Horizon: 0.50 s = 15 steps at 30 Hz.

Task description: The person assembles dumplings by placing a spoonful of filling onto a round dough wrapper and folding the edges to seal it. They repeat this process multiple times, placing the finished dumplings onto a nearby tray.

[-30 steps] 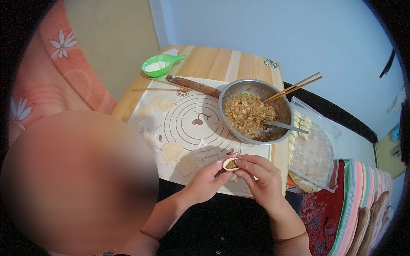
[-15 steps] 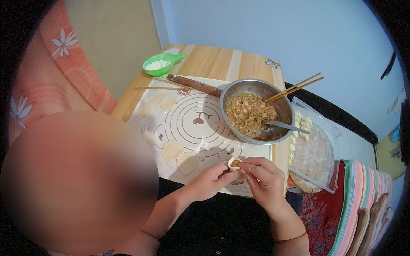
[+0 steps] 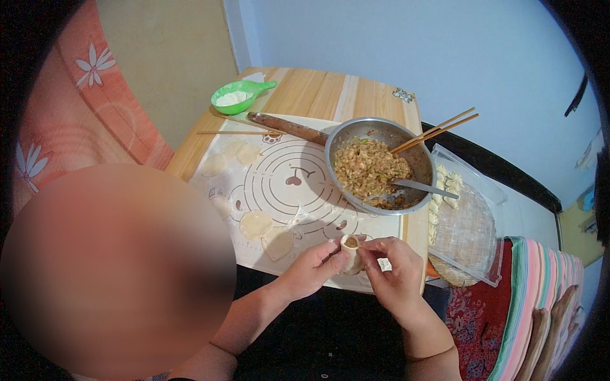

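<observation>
A dumpling [image 3: 351, 259] with brown filling showing in its top opening is held between my hands over the mat's front edge. My left hand [image 3: 316, 267] is closed round its left side. Fingertips of my right hand [image 3: 395, 270] pinch the rim of its wrapper from the right. Left of my hands, two round dough wrappers [image 3: 256, 225] lie on the white baking mat [image 3: 295, 159]. Beyond the dumpling stands a steel bowl [image 3: 333, 166] of minced filling [image 3: 368, 165], with a metal spoon [image 3: 426, 188] and a pair of chopsticks [image 3: 438, 130] in it.
A wooden rolling pin [image 3: 289, 127] leans toward the bowl's left side. A green scoop [image 3: 240, 96] of flour sits at the far left of the table [image 3: 311, 86]. Several more wrappers [image 3: 215, 165] lie left. To the right, a clear tray [image 3: 499, 219] holds several finished dumplings [image 3: 450, 184].
The dumpling's opening has narrowed and more of its body shows below the rim. My right fingers have shifted slightly to the right, from the filling to the wrapper's edge.
</observation>
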Available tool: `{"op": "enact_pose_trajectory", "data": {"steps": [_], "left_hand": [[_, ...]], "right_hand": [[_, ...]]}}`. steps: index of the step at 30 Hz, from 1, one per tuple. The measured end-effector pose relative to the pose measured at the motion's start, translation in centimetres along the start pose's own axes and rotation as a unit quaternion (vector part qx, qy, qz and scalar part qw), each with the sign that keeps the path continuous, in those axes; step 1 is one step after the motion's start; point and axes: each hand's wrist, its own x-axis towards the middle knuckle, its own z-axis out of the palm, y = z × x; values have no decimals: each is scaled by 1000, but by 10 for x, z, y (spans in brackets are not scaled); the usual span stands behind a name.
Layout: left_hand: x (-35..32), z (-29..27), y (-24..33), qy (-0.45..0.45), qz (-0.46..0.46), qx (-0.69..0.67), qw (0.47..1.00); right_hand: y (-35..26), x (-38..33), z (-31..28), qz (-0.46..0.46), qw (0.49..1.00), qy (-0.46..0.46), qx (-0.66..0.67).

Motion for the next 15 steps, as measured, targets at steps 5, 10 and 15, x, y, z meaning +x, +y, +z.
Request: {"op": "enact_pose_trajectory", "data": {"steps": [5,10,15], "left_hand": [[0,0,4,23,17,23,999],[1,-2,3,11,0,94,995],[1,-2,5,4,-4,138,990]], "right_hand": [[-2,7,1,-75,996,12,-56],[7,6,1,-53,998,-37,-15],[12,6,0,-52,996,-68,-16]]}}
